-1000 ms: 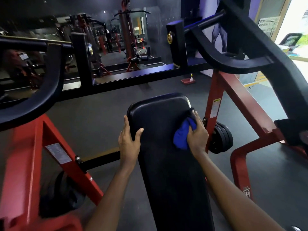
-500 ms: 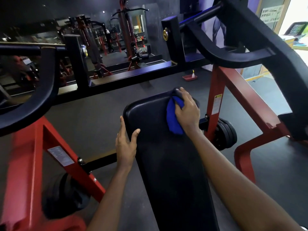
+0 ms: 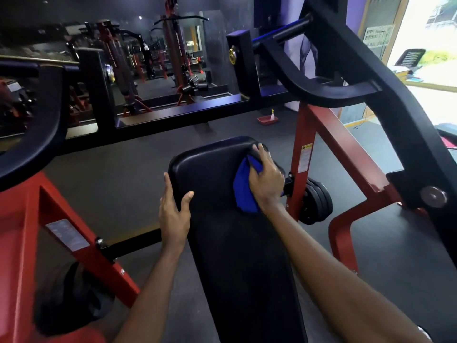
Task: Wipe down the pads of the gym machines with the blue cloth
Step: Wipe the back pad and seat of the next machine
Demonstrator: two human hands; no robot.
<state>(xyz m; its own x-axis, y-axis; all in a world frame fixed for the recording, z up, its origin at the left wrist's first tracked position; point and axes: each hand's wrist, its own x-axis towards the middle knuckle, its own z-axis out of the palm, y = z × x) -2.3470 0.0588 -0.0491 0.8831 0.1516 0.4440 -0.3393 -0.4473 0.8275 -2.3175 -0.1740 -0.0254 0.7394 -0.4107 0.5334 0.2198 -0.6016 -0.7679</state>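
Observation:
A long black pad (image 3: 230, 243) of a red-framed gym machine runs from the bottom of the view up to the middle. My right hand (image 3: 265, 178) holds the bunched blue cloth (image 3: 243, 190) against the pad near its upper right corner, fingers curled over the cloth and reaching the pad's far edge. Part of the cloth is hidden under that hand. My left hand (image 3: 173, 214) rests on the pad's left edge, fingers straight along the side and thumb on top.
Red frame legs (image 3: 311, 154) and black curved arms (image 3: 346, 78) flank the pad on both sides. Black weight plates (image 3: 317, 201) hang right of the pad. A red tray with a spray bottle (image 3: 268, 118) sits on the grey floor behind. More machines fill the back.
My right hand moved the cloth from the pad's right edge up to the upper right corner, then slightly back toward the right edge. My left hand stayed on the left edge.

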